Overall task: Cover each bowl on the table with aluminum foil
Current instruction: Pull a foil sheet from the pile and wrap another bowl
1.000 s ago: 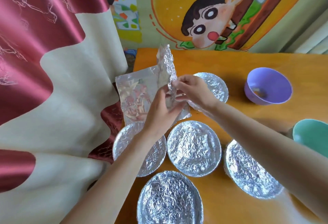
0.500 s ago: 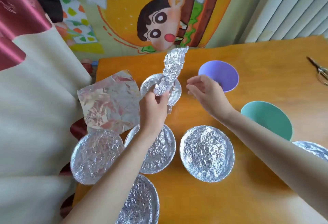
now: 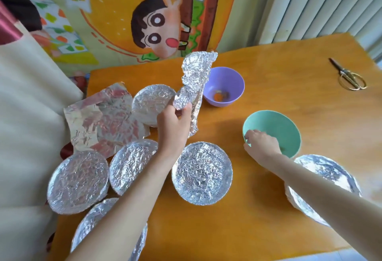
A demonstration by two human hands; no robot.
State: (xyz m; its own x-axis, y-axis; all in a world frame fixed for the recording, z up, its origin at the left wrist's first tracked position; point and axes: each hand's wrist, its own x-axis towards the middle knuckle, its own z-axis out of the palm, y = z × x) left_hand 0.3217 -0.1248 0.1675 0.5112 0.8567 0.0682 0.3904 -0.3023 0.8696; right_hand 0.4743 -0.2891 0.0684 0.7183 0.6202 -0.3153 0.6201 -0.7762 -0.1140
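Note:
My left hand (image 3: 175, 122) holds a crumpled foil sheet (image 3: 196, 76) upright above the orange table (image 3: 289, 87). My right hand (image 3: 260, 142) grips the near rim of an uncovered teal bowl (image 3: 277, 128). An uncovered purple bowl (image 3: 225, 82) stands behind it with something orange inside. Several bowls are covered with foil: one at the back (image 3: 151, 99), one at the near left (image 3: 77, 180), one under my left forearm (image 3: 130, 163), one in the middle (image 3: 202, 171), one at the right (image 3: 324, 176) and one at the front edge (image 3: 99, 219).
A flat foil sheet (image 3: 105, 122) lies at the table's left edge, partly over it. Scissors (image 3: 349, 76) lie at the far right. A cream and red curtain (image 3: 26, 116) hangs on the left, a cartoon wall behind.
My right hand has moved right and down from beside the foil onto the teal bowl's rim. My left hand still holds the crumpled foil upright. The view shifted right.

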